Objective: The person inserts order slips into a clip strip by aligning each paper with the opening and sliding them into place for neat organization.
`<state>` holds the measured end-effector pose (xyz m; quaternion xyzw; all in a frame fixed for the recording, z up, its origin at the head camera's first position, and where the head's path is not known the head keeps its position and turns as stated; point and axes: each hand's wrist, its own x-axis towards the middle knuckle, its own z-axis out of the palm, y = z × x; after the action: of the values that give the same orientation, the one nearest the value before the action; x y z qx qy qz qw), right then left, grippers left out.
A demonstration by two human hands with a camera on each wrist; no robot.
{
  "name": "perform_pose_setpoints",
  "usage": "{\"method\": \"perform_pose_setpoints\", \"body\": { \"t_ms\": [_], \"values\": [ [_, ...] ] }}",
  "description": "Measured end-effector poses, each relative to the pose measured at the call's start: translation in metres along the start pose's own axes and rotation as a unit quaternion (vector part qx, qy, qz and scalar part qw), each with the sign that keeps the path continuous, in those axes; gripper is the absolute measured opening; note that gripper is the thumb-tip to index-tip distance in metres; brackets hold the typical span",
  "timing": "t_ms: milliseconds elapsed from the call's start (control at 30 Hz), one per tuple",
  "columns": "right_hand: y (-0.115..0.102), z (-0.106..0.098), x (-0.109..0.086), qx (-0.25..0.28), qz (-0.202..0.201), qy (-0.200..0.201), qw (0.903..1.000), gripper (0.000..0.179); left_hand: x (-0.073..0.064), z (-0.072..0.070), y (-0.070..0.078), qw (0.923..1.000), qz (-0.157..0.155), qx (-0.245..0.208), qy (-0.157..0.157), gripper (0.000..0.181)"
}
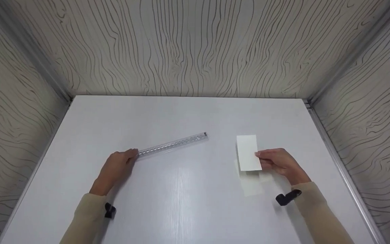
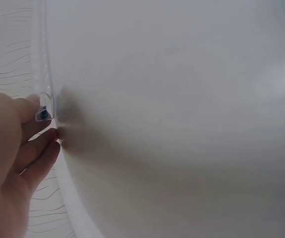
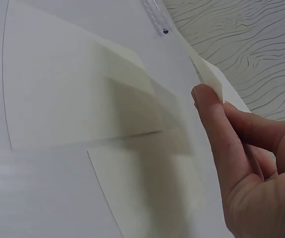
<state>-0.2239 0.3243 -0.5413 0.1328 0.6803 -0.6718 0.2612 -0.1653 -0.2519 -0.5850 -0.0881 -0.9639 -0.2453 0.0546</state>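
My left hand (image 1: 115, 169) pinches the near-left end of a long, narrow clear plastic strip (image 1: 173, 145) with a row of bubble-like marks. The strip slants across the table, its far end pointing up and right. A dark spot shows at the strip end (image 2: 43, 113) in the left wrist view. On the right, my right hand (image 1: 281, 164) pinches the edge of a rectangular cream paper (image 1: 248, 153) between thumb and fingers, held above the table. Beneath it, partly overlapping, lie more cream paper pieces (image 3: 78, 84); the held paper and its shadow partly cover them.
The white tabletop (image 1: 181, 115) is bounded by wood-grain patterned panels (image 1: 181, 47) at the back and both sides. A metal rail (image 1: 345, 176) runs along the right edge. Black devices (image 1: 288, 197) sit on both wrists, over beige sleeves.
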Motion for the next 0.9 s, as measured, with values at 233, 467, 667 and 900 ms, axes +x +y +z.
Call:
{"method": "perform_pose_setpoints", "body": {
  "t_ms": [233, 467, 667, 900],
  "values": [
    [0.002, 0.024, 0.005, -0.007, 0.003, -0.019, 0.9998, 0.039, 0.002, -0.001, 0.000, 0.9999, -0.010, 0.006, -0.010, 0.029],
    [0.006, 0.050, 0.013, -0.015, 0.012, -0.022, 0.9996, 0.047, -0.003, -0.002, -0.003, 0.9997, -0.011, 0.017, -0.015, 0.030],
    [0.010, 0.069, 0.021, -0.013, 0.021, -0.027, 0.9993, 0.046, -0.005, 0.000, -0.004, 0.9993, -0.020, 0.019, -0.027, 0.032],
    [0.009, 0.090, 0.027, -0.018, 0.028, -0.022, 0.9992, 0.039, -0.001, 0.000, -0.001, 0.9994, 0.001, 0.034, -0.005, 0.030]
  ]
}}
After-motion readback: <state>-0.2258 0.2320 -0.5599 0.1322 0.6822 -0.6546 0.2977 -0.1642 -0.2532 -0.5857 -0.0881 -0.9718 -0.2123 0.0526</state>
